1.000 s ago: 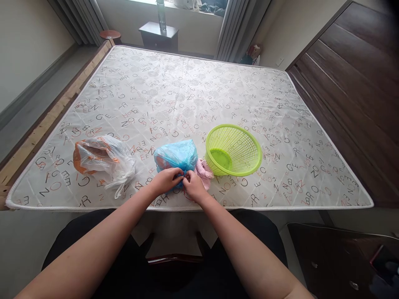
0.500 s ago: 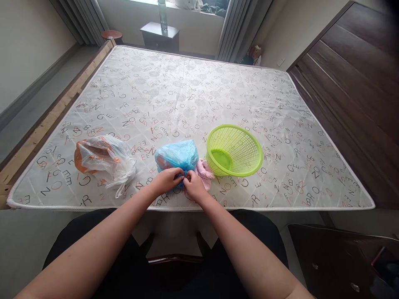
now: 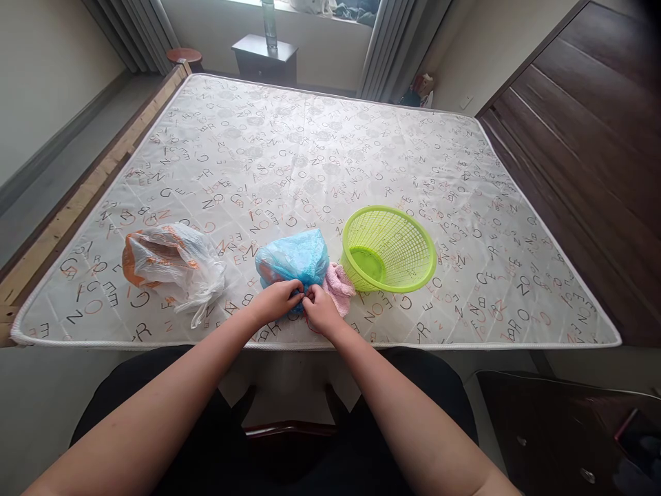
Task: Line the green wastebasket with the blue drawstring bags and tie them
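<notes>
A filled, translucent blue plastic bag (image 3: 293, 253) lies near the front edge of the mattress, its neck gathered toward me. My left hand (image 3: 280, 300) pinches the gathered neck from the left. Close beside it, my right hand (image 3: 321, 309) is also closed on the neck, fingertips nearly touching the left ones. A thin red strand shows under the right hand. Just right of the bag lies a crumpled pink cloth (image 3: 339, 286), partly behind my right hand. The bag's contents are blurred by the plastic.
A green plastic basket (image 3: 388, 286) lies tipped toward me at the right, against the pink cloth. At the left sits a white and orange plastic bag (image 3: 175, 258) with knotted handles. The letter-printed mattress (image 3: 310, 165) carries them all; a wooden rail (image 3: 93, 200) runs along its left side.
Both hands stay at the neck of the blue bag with only tiny finger movements. The bag's top has shifted very slightly; the other things are where they were.
</notes>
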Demonstrator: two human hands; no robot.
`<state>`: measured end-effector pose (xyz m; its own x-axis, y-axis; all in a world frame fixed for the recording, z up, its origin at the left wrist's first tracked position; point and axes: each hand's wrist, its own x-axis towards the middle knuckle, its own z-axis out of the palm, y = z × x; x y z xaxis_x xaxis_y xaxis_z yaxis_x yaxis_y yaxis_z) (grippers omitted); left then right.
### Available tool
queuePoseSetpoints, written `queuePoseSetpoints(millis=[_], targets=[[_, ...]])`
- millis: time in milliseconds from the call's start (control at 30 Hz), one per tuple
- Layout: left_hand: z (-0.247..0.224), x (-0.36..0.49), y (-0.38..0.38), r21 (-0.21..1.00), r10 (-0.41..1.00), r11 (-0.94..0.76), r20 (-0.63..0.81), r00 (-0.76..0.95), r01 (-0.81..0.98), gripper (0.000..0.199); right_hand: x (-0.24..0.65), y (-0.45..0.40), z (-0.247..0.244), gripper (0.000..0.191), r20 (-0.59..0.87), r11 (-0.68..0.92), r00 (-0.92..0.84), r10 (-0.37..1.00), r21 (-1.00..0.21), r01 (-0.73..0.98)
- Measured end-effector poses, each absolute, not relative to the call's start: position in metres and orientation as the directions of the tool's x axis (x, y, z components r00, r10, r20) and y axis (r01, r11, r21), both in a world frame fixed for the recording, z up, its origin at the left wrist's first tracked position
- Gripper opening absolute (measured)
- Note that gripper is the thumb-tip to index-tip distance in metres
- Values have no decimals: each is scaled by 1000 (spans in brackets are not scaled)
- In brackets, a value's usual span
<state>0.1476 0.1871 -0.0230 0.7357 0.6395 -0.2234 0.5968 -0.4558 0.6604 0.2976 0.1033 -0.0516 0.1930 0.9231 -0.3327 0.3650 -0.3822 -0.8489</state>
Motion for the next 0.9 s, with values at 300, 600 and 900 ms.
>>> queuePoseSetpoints(millis=[300,600,900], targets=[[-25,148,186,650,641,-455,-235,731,609,16,297,103,-58,4,-337,-384,186,923,-838,388],[-31,148,186,637,641,-464,-238,730,616,16,296,103,-61,5,-356,-402,187,916,-823,402],[-36,148,185,597,617,-493,-272,739,632,17,296,102,-66,4,-375,-410,168,912,-809,422]])
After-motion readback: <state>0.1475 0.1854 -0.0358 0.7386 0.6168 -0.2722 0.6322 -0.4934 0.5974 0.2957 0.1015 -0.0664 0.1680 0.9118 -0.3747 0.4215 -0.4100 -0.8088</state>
